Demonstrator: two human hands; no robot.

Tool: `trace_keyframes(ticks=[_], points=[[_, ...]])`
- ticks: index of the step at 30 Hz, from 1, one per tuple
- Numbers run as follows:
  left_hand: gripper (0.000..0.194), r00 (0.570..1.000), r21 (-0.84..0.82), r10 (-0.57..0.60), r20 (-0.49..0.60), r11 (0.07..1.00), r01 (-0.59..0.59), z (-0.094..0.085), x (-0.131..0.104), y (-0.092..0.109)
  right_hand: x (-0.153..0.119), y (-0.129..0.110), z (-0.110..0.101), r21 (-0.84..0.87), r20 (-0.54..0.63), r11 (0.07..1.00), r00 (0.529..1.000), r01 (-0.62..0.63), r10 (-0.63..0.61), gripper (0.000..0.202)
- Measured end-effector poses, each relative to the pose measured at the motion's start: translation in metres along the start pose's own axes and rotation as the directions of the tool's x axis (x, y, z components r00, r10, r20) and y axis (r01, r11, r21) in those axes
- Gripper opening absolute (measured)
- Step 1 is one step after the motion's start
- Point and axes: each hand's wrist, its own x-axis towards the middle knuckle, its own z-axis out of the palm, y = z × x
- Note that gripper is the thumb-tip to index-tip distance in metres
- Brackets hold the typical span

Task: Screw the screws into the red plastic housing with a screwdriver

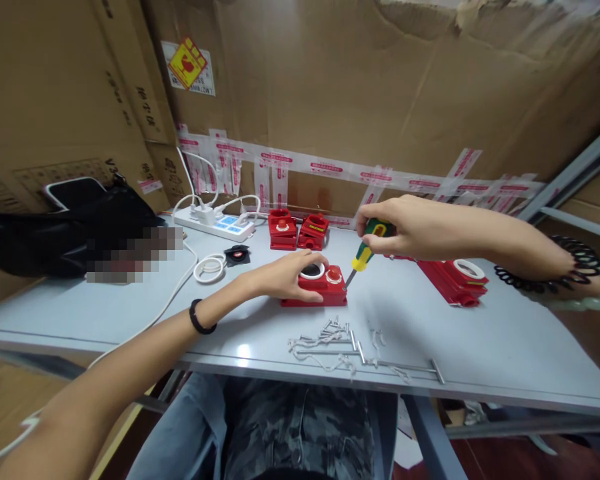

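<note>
A red box-shaped device lies on the table before me, with a white ring and a round red button on its top. My left hand grips it from the left, thumb along the near side and fingers over the top. In my right hand is a screwdriver with a green and yellow handle, tilted down to the left. Its tip meets the right end of the device, near a corner. Just in front lie several small metal screws and T-shaped metal rods with white strings.
Two red devices stand at the back, and more red devices lie to the right. A white power strip, a white ring, a black part and a black bag are at left. Cardboard walls the back.
</note>
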Motion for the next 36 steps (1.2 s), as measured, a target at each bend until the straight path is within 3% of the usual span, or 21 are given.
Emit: trace_keyframes(ticks=[3,9,14,18,22,25,29,32,36], points=[[0.055,1.000,0.001,-0.003,0.000,1.000,0.003,0.000,0.001,0.000,-0.004,-0.004,-0.003,0.013,0.028,1.000,1.000,-0.007,0.007,0.023],[0.052,1.000,-0.003,0.021,-0.008,1.000,-0.021,0.000,0.000,0.001,0.001,-0.008,0.006,-0.062,-0.071,0.986,0.986,-0.154,0.150,0.039],[0.054,1.000,-0.007,0.004,-0.002,1.000,-0.004,0.001,0.000,0.000,0.000,-0.006,0.003,0.042,-0.108,0.999,0.994,-0.012,0.016,0.017],[0.055,1.000,0.002,0.002,-0.006,1.000,-0.002,0.002,0.001,-0.003,-0.003,-0.010,-0.001,0.060,-0.096,0.995,0.992,0.082,-0.076,0.016],[0.054,1.000,-0.003,0.014,-0.007,1.000,-0.014,0.002,0.001,-0.003,0.001,-0.009,0.008,0.027,-0.157,0.999,0.986,-0.046,0.049,0.030],[0.055,1.000,-0.003,0.027,-0.011,1.000,-0.027,0.002,0.001,-0.003,0.004,-0.003,0.012,0.008,-0.136,0.984,0.974,-0.180,0.180,0.042],[0.055,0.999,-0.011,0.030,-0.017,0.999,-0.031,0.003,0.001,-0.005,0.000,0.001,0.006,0.067,-0.062,0.993,0.993,-0.096,0.101,0.025],[0.054,0.999,-0.009,0.028,-0.016,1.000,-0.028,0.003,0.001,-0.005,-0.004,-0.002,0.002,0.080,-0.041,0.996,0.999,-0.030,0.033,0.026],[0.055,1.000,-0.010,0.020,-0.015,1.000,-0.020,0.003,0.001,-0.004,-0.002,-0.006,0.008,0.057,-0.082,0.991,0.989,-0.120,0.124,0.029]])
